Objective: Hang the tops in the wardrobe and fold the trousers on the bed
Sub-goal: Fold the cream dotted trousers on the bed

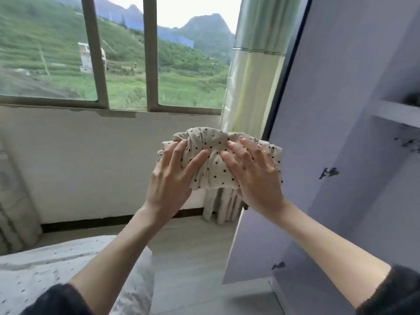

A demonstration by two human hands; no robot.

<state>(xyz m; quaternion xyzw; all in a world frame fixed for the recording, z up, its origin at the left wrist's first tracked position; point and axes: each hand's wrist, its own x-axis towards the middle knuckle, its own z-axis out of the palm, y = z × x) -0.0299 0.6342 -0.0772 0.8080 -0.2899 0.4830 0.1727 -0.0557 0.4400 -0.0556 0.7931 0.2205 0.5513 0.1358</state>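
Polka-dot cream garment (210,160), bunched so that top or trousers could not be told apart, was held up in the air before the window (122,53), gripped by the left hand (175,176) and right hand (254,171), between the bed (45,264) and the open wardrobe (341,155).

Between the left hand (169,178) and right hand (256,176), the polka-dot garment (211,155) is thin, matt, crumpled cloth; right of them, the wardrobe door (318,110) looks smooth.
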